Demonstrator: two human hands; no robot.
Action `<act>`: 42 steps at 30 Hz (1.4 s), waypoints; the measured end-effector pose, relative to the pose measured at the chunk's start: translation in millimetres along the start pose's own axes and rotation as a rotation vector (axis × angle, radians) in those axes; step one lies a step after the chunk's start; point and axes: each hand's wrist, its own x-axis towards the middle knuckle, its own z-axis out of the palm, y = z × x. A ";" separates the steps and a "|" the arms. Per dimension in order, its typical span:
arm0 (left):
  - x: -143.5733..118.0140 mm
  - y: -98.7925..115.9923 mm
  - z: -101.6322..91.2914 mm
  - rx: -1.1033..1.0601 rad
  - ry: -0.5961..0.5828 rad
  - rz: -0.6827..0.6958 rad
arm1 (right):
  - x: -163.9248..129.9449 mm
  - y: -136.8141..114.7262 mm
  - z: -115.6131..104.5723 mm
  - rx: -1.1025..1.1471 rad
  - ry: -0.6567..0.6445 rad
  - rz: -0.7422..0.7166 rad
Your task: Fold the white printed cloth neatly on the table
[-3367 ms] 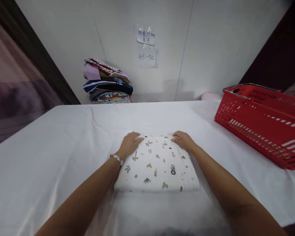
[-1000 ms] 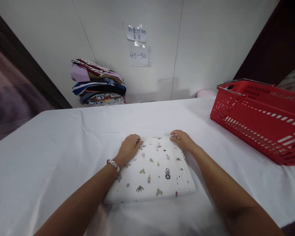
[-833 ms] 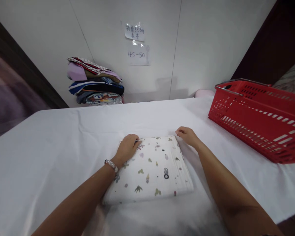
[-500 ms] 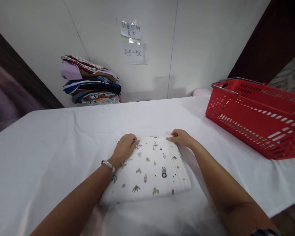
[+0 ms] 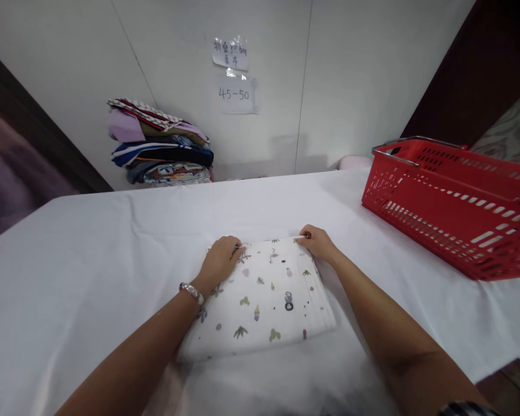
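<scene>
A folded white cloth (image 5: 264,294) printed with small plants, ice-cream cones and a monkey-like figure lies on the white-covered table (image 5: 112,277) in front of me. At its far left corner, my left hand (image 5: 220,260) is closed on the edge, with a bracelet on the wrist. My right hand (image 5: 318,242) pinches the far right corner between thumb and fingers. The cloth's layers show along its right side. Its near edge lies toward me, slightly blurred.
A red perforated basket (image 5: 450,225) with metal handles stands on the table's right side. Behind the far edge, a pile of folded clothes (image 5: 162,144) rises by the wall. Two paper signs hang there, the lower sign (image 5: 237,95) reading 45-50.
My right hand has shifted slightly up and away at the far right corner, and the cloth's edge there is a little higher. My left hand stays in place.
</scene>
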 end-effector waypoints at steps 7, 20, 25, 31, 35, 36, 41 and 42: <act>-0.2 1.7 -1.7 -0.002 -0.001 0.019 | 2.5 8.9 7.0 0.024 0.020 0.004; 5.9 -10.0 -4.4 -0.189 -0.013 -0.126 | 4.9 16.2 15.9 0.010 0.066 0.006; -4.6 25.0 -11.9 0.016 0.045 0.027 | 3.4 16.4 18.2 0.015 0.088 -0.002; -21.5 65.2 10.6 0.111 -0.237 0.247 | 1.1 7.9 12.6 -0.153 0.072 -0.044; -19.6 59.8 22.5 0.144 -0.269 0.180 | -18.9 -27.1 11.6 -0.338 0.034 -0.280; -19.2 58.4 23.7 0.145 -0.265 0.174 | -26.5 -38.0 14.3 -0.344 -0.023 -0.361; -19.2 55.3 27.4 0.128 -0.255 0.193 | -56.2 -68.6 36.8 -0.285 -0.398 -0.483; -19.0 54.0 27.9 0.125 -0.256 0.197 | -57.3 -67.5 39.8 -0.286 -0.438 -0.461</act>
